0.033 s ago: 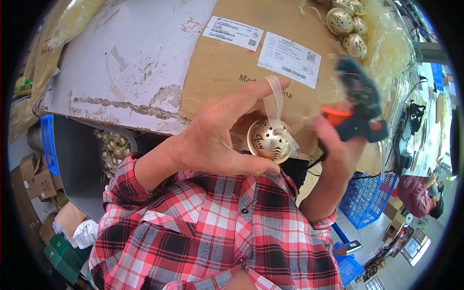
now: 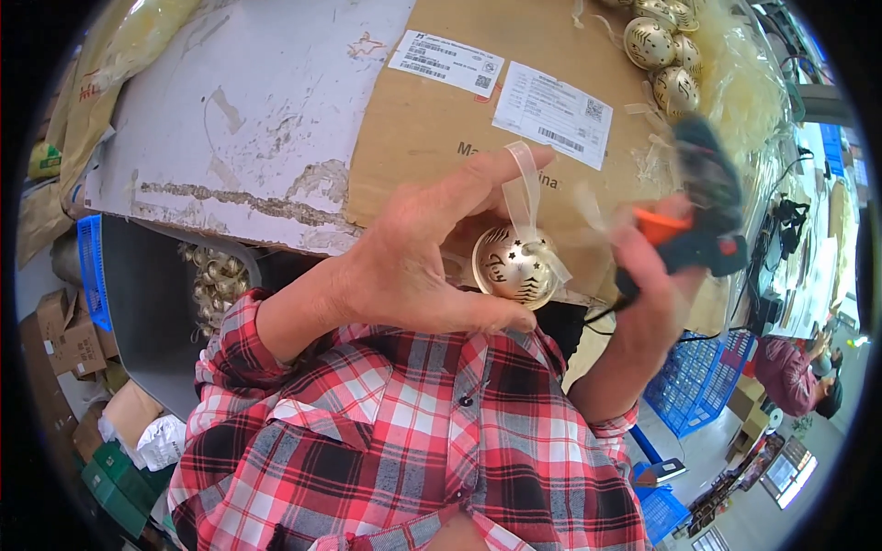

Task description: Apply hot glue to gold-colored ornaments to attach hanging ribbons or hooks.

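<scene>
My left hand [image 2: 413, 248] is closed around a round gold bell ornament [image 2: 505, 266] with cut-out stars and dark lettering. The thumb presses along its lower rim, and the forefinger reaches up to a pale sheer ribbon loop [image 2: 525, 195] rising from the bell's top. Pale ribbon ends lie at the bell's right side. To the right, apart from the bell, my right hand [image 2: 654, 280] grips a dark green glue gun [image 2: 707, 174] with an orange trigger. Its front end is smeared by motion, and a dark cord trails below the hand.
Beneath the hands lies a flat cardboard sheet [image 2: 404, 119] with two white labels, on a worn white table [image 2: 248, 101]. Several gold bells [image 2: 649, 43] sit at the far right beside clear plastic. A grey bin [image 2: 147, 303] of ribbons stands left; a blue crate [image 2: 703, 376], right.
My right hand has shifted a little to the right with the glue gun, away from the bell. The left hand and the bell have hardly moved.
</scene>
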`<state>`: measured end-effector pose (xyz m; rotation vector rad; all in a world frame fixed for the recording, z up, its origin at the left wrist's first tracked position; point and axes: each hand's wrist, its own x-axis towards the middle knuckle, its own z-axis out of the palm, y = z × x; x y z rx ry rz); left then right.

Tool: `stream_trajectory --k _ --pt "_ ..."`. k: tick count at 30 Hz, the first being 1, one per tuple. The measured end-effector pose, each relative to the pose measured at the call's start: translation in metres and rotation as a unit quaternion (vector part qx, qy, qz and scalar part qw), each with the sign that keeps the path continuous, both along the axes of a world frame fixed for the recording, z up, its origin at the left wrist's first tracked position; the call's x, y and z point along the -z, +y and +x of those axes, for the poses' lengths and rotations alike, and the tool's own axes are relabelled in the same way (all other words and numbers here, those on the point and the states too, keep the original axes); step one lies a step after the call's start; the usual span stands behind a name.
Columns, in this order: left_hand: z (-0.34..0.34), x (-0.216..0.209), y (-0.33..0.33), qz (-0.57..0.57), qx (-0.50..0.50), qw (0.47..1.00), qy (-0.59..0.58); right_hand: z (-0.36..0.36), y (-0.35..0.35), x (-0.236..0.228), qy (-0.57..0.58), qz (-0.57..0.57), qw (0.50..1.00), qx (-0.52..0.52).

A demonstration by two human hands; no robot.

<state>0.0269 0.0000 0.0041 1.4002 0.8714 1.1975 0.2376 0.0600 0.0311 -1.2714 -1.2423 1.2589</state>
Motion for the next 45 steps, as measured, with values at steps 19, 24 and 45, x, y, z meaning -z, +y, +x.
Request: stream_trajectory --k 19,24,45 --pt "0.013 0.017 0.009 0.055 -0.135 0.988 0.048 -0.032 -0.027 -0.023 0.143 -0.054 0.986 -0.064" --pt "0.013 0.022 0.012 0.097 -0.147 0.984 0.04 -0.017 -0.027 -0.021 0.322 -0.086 0.917 -0.218" --pt "0.01 0.001 0.002 0.005 -0.103 0.993 0.06 -0.034 -0.027 -0.007 -0.016 0.116 0.992 -0.046"
